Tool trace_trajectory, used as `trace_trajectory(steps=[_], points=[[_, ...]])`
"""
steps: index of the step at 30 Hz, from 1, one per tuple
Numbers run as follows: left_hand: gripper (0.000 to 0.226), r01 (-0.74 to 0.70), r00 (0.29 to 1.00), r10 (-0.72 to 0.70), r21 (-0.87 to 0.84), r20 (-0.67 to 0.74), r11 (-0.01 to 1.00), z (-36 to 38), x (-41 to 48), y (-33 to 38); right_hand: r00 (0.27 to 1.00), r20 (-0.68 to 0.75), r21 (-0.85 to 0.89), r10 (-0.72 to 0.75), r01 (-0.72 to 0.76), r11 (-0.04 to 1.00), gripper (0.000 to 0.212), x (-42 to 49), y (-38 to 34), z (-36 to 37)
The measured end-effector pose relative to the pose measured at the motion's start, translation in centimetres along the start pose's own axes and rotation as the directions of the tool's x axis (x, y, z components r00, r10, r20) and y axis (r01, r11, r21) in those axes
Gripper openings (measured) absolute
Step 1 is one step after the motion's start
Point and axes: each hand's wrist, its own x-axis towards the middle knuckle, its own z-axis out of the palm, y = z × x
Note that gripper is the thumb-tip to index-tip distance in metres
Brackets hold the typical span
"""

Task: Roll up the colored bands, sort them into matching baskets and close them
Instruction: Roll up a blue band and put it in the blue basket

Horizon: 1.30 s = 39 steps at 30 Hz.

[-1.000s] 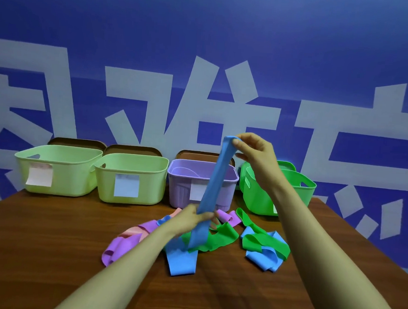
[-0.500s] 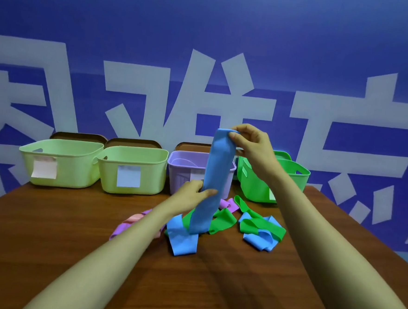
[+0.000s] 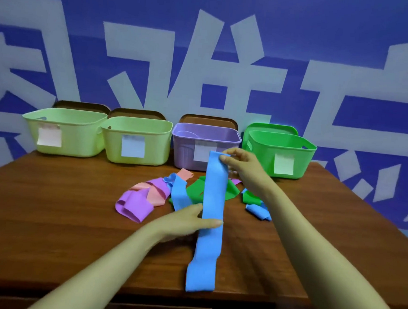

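We've got the blue band (image 3: 214,193) pulled out straight between both hands. Our right hand (image 3: 243,168) pinches its top end, and our left hand (image 3: 186,222) grips it lower down, thumb across the front. The loose tail trails below the left hand toward the near edge of the table (image 3: 49,216). We reckon this is the very start of rolling: band straightened, not one turn wound yet. The next move, as we judge it, is to fold one end over on itself and wind it snug, edges kept even. The stuff looks stretchy and could spring open. Just beyond our left hand lies the heap of other bands (image 3: 147,193), purple, pink, green and blue, all unrolled. Past the heap four baskets stand open, lids propped behind them. The pale basket (image 3: 137,130) with the bluish note, off to the left of both hands, looks like this band's home. Only the heap lies between us and it
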Motion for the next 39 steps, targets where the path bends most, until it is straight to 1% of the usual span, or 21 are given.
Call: trace_trajectory(steps=[2,3,4,6,8,9,10,12,14,15,17,18,22,25,27,28,30,32,35,37,39], points=[[0.05,0.043,0.979,0.007,0.24,-0.202,0.97,-0.8,1.5,-1.3,0.996,-0.008,-0.04,0.093,-0.093,0.995,0.016,0.1,3.3,0.2],[0.059,0.081,0.949,0.018,0.297,-0.315,0.952,-1.2,2.2,-1.6,0.992,-0.014,-0.046,0.125,-0.126,0.991,0.017,0.2,4.7,0.3],[0.062,0.1,0.912,0.039,0.312,-0.409,0.945,-1.6,3.1,-2.0,0.989,-0.03,-0.051,0.145,-0.146,0.988,0.017,0.4,6.1,0.4],[0.055,0.054,0.843,0.107,0.281,-0.528,0.958,-2.4,5.0,-2.1,0.986,-0.091,-0.055,0.141,-0.147,0.988,0.016,1.0,8.2,0.5],[0.049,-0.001,0.791,0.144,0.233,-0.594,0.972,-3.2,6.9,-2.0,0.987,-0.116,-0.057,0.113,-0.12,0.991,0.019,1.7,9.6,0.5],[0.05,-0.025,0.781,0.142,0.196,-0.608,0.98,-3.6,7.9,-2.1,0.988,-0.111,-0.045,0.112,-0.117,0.992,0.019,2.0,10.1,0.4],[0.052,-0.051,0.789,0.131,0.149,-0.6,0.988,-4.0,8.9,-2.2,0.988,-0.104,-0.021,0.116,-0.118,0.993,0.018,2.3,10.5,0.3],[0.054,-0.085,0.842,0.08,0.014,-0.534,0.996,-4.4,10.4,-2.3,0.988,-0.099,0.035,0.115,-0.112,0.993,0.013,2.7,11.3,0.2],[0.044,-0.083,0.89,0.026,-0.107,-0.455,0.991,-4.6,11.6,-2.7,0.989,-0.107,0.088,0.105,-0.096,0.992,0.008,3.2,11.7,0.1],[0.034,-0.09,0.9,0.028,-0.124,-0.436,0.988,-4.6,12.1,-2.9,0.989,-0.109,0.103,0.096,-0.085,0.991,0.006,3.4,11.9,0.0],[0.016,-0.135,0.902,0.065,-0.137,-0.427,0.981,-4.7,12.9,-3.4,0.991,-0.111,0.085,0.076,-0.067,0.994,0.006,3.7,11.9,0.0],[0.011,-0.154,0.9,0.074,-0.155,-0.429,0.976,-4.7,13.2,-3.7,0.992,-0.109,0.074,0.066,-0.058,0.996,0.007,3.8,11.9,-0.1],[0.01,-0.166,0.875,0.055,-0.19,-0.481,0.968,-4.4,13.5,-4.4,0.993,-0.108,0.08,0.045,-0.036,0.996,0.014,3.8,12.1,-0.2],[0.006,-0.168,0.885,0.02,-0.277,-0.465,0.946,-4.3,13.3,-4.7,0.989,-0.141,0.097,0.041,-0.027,0.995,0.015,3.8,12.5,0.0],[0.003,-0.174,0.892,0.015,-0.315,-0.452,0.933,-4.2,13.0,-4.8,0.987,-0.157,0.056,0.017,-0.008,0.998,0.018,3.7,12.8,0.2],[0.003,-0.184,0.894,0.024,-0.318,-0.447,0.93,-4.2,12.9,-4.8,0.987,-0.16,0.034,0.004,0.002,0.999,0.02,3.7,12.9,0.2],[0.01,-0.2,0.898,0.039,-0.327,-0.438,0.924,-4.1,12.8,-4.8,0.988,-0.156,0.017,-0.018,0.021,1.0,0.022,3.7,13.0,0.2],[0.016,-0.204,0.898,0.032,-0.353,-0.438,0.913,-4.1,12.8,-4.6,0.989,-0.145,0.008,-0.041,0.043,0.999,0.022,3.7,13.1,0.1],[0.023,-0.195,0.891,0.017,-0.349,-0.454,0.917,-4.4,13.0,-4.6,0.991,-0.115,-0.052,-0.074,0.069,0.996,0.025,3.7,13.1,0.0],[0.024,-0.19,0.889,0.006,-0.356,-0.458,0.915,-4.4,13.1,-4.7,0.992,-0.099,-0.089,-0.084,0.075,0.993,0.025,3.7,13.3,-0.1],[0.021,-0.196,0.888,0.019,-0.342,-0.459,0.919,-4.2,13.0,-4.8,0.993,-0.085,-0.083,-0.078,0.071,0.994,0.024,3.7,13.3,-0.1]])
